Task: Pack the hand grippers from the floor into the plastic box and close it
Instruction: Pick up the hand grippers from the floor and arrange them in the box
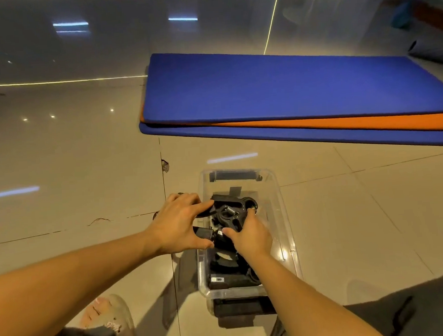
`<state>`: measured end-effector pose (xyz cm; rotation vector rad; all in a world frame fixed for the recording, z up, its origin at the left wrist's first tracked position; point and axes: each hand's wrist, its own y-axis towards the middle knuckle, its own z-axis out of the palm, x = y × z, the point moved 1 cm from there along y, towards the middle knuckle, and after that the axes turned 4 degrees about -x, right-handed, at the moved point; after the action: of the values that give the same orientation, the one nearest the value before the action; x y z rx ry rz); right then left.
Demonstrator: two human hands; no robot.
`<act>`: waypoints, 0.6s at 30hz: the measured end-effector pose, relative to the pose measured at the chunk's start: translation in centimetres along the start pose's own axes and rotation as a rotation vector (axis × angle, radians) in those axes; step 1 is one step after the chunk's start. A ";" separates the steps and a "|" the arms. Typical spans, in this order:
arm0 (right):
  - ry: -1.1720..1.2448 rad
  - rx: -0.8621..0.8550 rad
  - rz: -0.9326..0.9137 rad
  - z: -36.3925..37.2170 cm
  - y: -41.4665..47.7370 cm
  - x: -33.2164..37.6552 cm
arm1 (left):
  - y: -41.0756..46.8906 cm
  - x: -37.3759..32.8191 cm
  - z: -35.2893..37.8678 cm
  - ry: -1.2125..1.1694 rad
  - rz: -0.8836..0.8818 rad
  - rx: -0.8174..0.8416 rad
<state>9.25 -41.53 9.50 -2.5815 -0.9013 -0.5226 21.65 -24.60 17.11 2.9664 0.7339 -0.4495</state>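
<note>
A clear plastic box (280,197) stands open on the tiled floor in front of me, with several black hand grippers lying inside. My left hand (178,223) reaches over the box's left wall and grips a black hand gripper (204,233) by its handle. My right hand (250,235) is inside the box and holds another black hand gripper with a metal spring (230,210) near the far end. More black grippers (229,271) fill the near half of the box. No lid can be made out; a dark shape (240,307) lies under the box's near end.
A blue mat over an orange one (275,90) lies on the floor beyond the box to the right. My foot in a pale slipper (107,315) is at the lower left. A chipped tile corner (164,164) sits just left of the box.
</note>
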 end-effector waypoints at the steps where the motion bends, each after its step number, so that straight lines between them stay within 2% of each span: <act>1: -0.020 0.002 0.004 0.3 0.2 -0.1 | 0.2 0.3 0.5 -0.009 -0.006 0.008; 5: -0.190 0.041 -0.027 0.9 0.6 -0.2 | 0.8 1.2 1.8 0.001 0.024 0.041; 11: -0.448 0.028 -0.232 -0.8 3.1 -0.3 | 1.0 2.2 2.8 -0.048 0.001 0.052; 14: -0.400 0.060 -0.416 -1.7 5.0 -0.6 | 1.0 2.3 2.9 -0.066 0.001 0.046; 18: -0.326 0.280 -0.597 -1.9 6.8 -0.1 | 1.1 2.4 3.1 -0.062 0.015 0.043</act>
<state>13.15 -47.43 9.63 -2.1503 -1.7375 -0.0997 23.32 -24.85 13.47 2.9806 0.7044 -0.5600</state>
